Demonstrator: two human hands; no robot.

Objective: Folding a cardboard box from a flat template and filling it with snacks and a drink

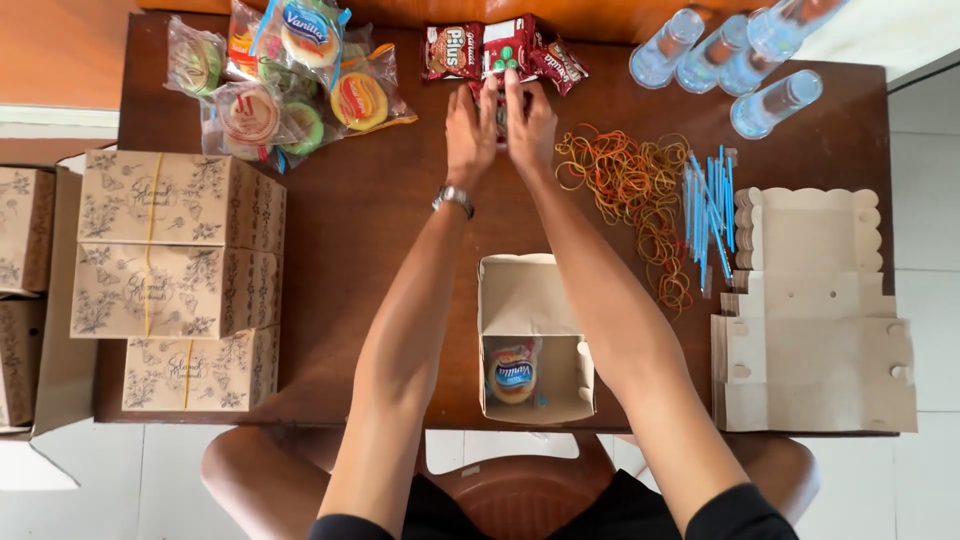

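The red snack packet [503,62] is lying at the table's far edge among other red packets [450,50], and I am pinching it with both my left hand [470,130] and right hand [530,125], fingers pressed together on its lower edge. I am judging it best to lift one packet cleanly, then carry it back over the open box [530,300], beside the wrapped cake [513,372] already inside.

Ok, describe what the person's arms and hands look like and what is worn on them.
Both arms are bare to above the elbow, ending in short black sleeves. The left hand has a silver metal wristwatch at its wrist. The right hand wears nothing: no gloves, no visible rings.
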